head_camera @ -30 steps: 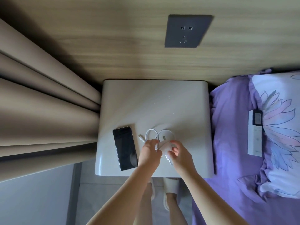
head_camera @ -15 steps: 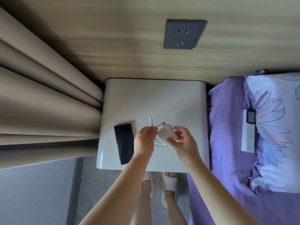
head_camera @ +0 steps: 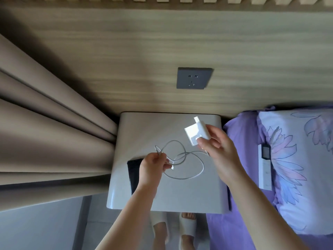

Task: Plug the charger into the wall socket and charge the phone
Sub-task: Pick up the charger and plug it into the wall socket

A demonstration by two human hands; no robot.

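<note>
Two hands at work, both ours. Nearest, our left hand (head_camera: 153, 165) has fingers curled closed on the cable (head_camera: 185, 165) close to its free plug end, w/ the rest looping loose over the nightstand (head_camera: 162, 201). Phone (head_camera: 133, 175) lies flat on the stand's left edge, partly hidden under that hand. Further out, our right hand (head_camera: 219, 147) pinches the white charger (head_camera: 196, 131) btwn thumb and fingertips, held up off the stand, prongs aimed roughly at the wall. Beyond, the grey socket (head_camera: 193, 78) sits on the wood panel, well apart from the charger. Charger prob light, rigid, a bit slick, so we'd grip its flat sides, clear of the prongs. Cable is soft, floppy, tangles easily; best held at the stiff connector end.
</note>
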